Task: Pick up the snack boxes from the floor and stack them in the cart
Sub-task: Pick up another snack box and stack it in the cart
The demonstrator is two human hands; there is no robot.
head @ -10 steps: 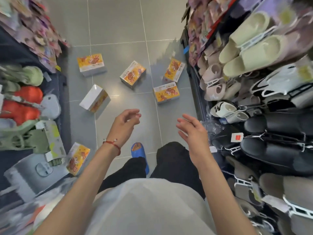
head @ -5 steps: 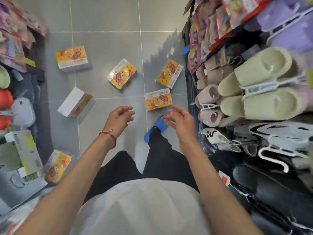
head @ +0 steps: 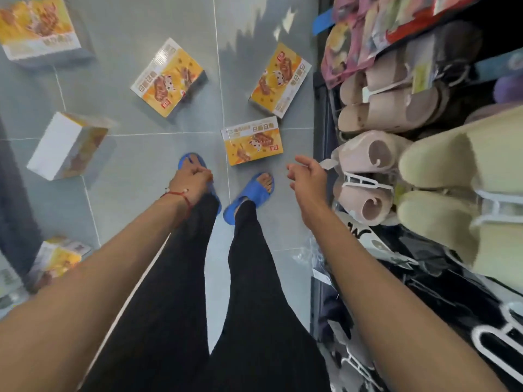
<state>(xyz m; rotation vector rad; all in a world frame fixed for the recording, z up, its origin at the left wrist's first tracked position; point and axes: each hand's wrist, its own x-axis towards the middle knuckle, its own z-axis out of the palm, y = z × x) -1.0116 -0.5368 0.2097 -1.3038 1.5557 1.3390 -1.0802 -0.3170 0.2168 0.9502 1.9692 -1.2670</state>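
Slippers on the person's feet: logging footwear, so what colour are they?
The slippers are plain blue; the head view shows them best.

Glossy, probably cardboard snack boxes (head: 254,144) on smooth floor tiles (head: 135,154)
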